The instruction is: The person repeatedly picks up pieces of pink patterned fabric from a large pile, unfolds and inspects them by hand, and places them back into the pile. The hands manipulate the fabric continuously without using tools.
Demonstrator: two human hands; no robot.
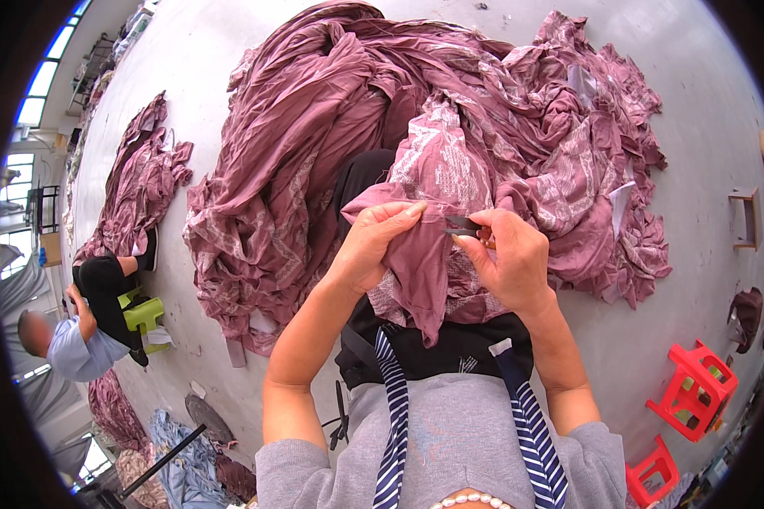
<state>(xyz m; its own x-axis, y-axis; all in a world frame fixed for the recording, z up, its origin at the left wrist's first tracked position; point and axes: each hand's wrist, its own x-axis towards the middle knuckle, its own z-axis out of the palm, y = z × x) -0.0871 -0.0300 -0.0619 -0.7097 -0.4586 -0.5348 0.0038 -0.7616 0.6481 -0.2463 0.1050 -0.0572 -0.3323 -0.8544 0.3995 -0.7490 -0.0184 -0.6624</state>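
Right hand: right hand [511,259] is closed around small dark snips [463,226], blades poking out toward the cloth edge, right at it.
Left hand: left hand [373,242] pinches the edge of the mauve printed fabric [416,271], thumb on top, fingers curled under, pulling the edge taut toward the blades.
Fabric in hand: draped over the lap, a fold hanging down between the two forearms, its far end running up into the pile.
Step, as I read it: looks like thread trimming along a hem, with the blades at the edge and the cut not visibly made.
Next move calls for: a steady pinch, only the tips closing, and the cloth itself kept out of the bite.
Pile: big heap of the same mauve cloth [356,102] on the grey floor [705,127] just ahead.
Further out: a seated person [81,335] on a green stool [144,316] at left, red stools [692,390] at right.
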